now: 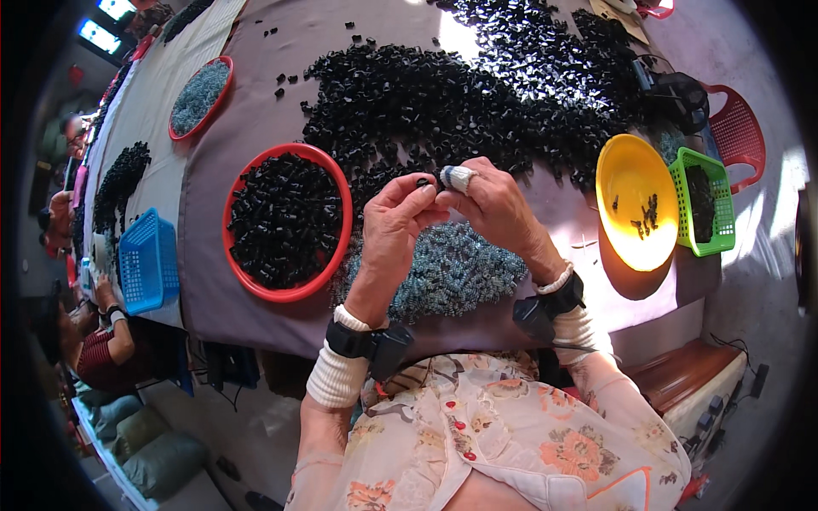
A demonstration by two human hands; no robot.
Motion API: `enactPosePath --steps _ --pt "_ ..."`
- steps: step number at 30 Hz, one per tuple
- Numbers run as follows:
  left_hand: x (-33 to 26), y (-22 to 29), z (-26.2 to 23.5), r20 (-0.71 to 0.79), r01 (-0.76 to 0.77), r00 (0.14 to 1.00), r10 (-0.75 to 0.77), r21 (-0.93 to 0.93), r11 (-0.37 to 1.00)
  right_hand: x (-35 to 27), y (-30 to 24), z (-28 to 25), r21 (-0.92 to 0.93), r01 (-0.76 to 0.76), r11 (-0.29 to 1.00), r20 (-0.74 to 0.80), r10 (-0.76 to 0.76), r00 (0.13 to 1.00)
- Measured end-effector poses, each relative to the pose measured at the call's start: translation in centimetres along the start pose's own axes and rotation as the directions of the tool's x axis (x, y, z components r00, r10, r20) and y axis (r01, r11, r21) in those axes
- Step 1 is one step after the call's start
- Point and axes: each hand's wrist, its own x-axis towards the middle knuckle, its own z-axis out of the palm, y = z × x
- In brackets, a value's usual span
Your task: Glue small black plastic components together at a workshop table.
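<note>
My left hand [394, 223] and my right hand [492, 204] meet above the table, fingertips together on a small black plastic part [423, 181]. A white wrap covers one finger of the right hand. Just below the hands lies a heap of small grey-blue springs [452, 268]. A big spread of black plastic parts [477, 94] covers the table beyond the hands. A red round tray [328, 260] full of black parts sits to the left of my left hand. Both wrists carry black bands.
A yellow bowl [626, 179] with a few black bits and a green basket [724, 230] stand at the right. A second red tray [223, 89] of grey springs and a blue basket [146, 260] lie at the left, where other people sit along the table.
</note>
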Motion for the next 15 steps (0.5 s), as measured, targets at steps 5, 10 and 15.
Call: enactPosePath --steps 5,10,15 --pt "0.0 0.3 0.1 0.034 -0.019 0.999 0.020 -0.029 0.999 0.1 -0.5 -0.2 0.023 -0.053 0.998 -0.005 0.053 0.999" --pt "-0.4 0.5 1.0 0.007 -0.107 0.994 0.108 0.172 0.979 0.3 -0.4 -1.2 -0.015 -0.030 0.999 -0.096 0.029 0.995" --pt "-0.4 -0.2 0.8 0.004 -0.149 0.988 0.154 0.270 0.951 0.8 -0.7 -1.5 -0.086 0.021 0.996 -0.077 -0.028 0.997"
